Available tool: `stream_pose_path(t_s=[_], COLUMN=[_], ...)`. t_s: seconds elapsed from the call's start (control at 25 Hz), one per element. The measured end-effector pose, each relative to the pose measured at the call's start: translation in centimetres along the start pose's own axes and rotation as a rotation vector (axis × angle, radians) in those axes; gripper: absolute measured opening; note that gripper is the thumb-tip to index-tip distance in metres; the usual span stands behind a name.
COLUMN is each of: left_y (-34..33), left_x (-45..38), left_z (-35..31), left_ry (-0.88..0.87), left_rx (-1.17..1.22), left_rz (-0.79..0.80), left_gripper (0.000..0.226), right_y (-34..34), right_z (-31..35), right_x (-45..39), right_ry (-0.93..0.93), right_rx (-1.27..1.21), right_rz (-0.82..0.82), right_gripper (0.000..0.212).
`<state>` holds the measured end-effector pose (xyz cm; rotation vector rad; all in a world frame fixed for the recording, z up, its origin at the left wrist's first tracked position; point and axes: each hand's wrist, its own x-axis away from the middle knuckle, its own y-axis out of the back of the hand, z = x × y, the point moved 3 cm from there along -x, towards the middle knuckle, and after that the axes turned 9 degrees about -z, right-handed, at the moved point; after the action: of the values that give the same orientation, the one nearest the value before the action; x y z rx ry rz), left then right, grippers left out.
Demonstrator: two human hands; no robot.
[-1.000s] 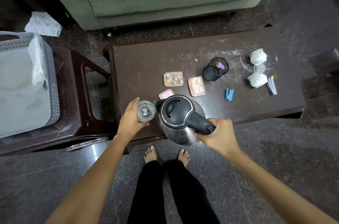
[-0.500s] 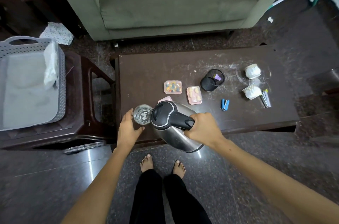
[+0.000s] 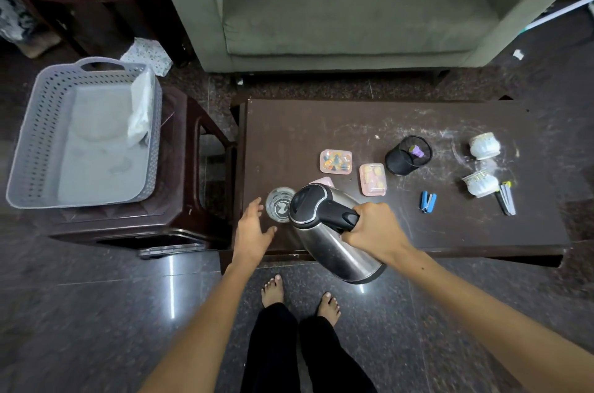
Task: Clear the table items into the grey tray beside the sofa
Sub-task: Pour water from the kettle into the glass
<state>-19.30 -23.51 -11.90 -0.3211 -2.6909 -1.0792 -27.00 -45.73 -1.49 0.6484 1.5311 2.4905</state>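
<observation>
Dark polished stone floor (image 3: 96,312), bare feet (image 3: 273,291) at bottom centre. Low dark-brown surface (image 3: 321,129) ahead, scuffed with pale marks.

Nearest: right hand (image 3: 374,230) wrapped round the black handle of a steel kettle (image 3: 334,248). Kettle body brushed silver, black lid, tilted so its spout end points left toward a clear drinking glass (image 3: 279,204); base hangs past the near edge of the surface. Left hand (image 3: 254,230) spread and relaxed, fingers straight, just beside the glass on its left, holding nothing. Glass stands upright near the front-left corner.

Mid-surface: pink edge (image 3: 319,181) of some item showing behind the kettle lid, rest hidden. Two pink clear-lidded boxes (image 3: 336,161) holding small coloured pieces. Black mesh pen cup (image 3: 407,155) lying tilted, something purple inside. Blue stapler (image 3: 428,201). Toward the right end: two white patterned cups (image 3: 483,145), and beside the nearer one a bundle of pens (image 3: 506,198).

Left of the surface: grey perforated tray (image 3: 38,135) with handle, resting on a dark-brown stool (image 3: 180,174); white crumpled plastic (image 3: 139,109) against its right wall.

Far: grey-green sofa (image 3: 353,6).
</observation>
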Motion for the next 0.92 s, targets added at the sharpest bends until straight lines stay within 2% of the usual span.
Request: stream_pose_path(t_s=[0.24,0.92], left_y=[-0.1,-0.2], left_x=[0.0,0.1], left_z=[0.0,0.1], left_ry=[0.004,0.027], left_rx=[0.030,0.071], left_rz=[-0.006,0.004], left_gripper=[0.067,0.063], right_y=[-0.4,0.4], right_z=[0.2,2.0], right_x=[-1.3,-3.4], right_ry=[0.009,0.119], right_rx=[0.067,0.196], right_rz=[0.028,0.084], right_gripper=[0.023,0.027])
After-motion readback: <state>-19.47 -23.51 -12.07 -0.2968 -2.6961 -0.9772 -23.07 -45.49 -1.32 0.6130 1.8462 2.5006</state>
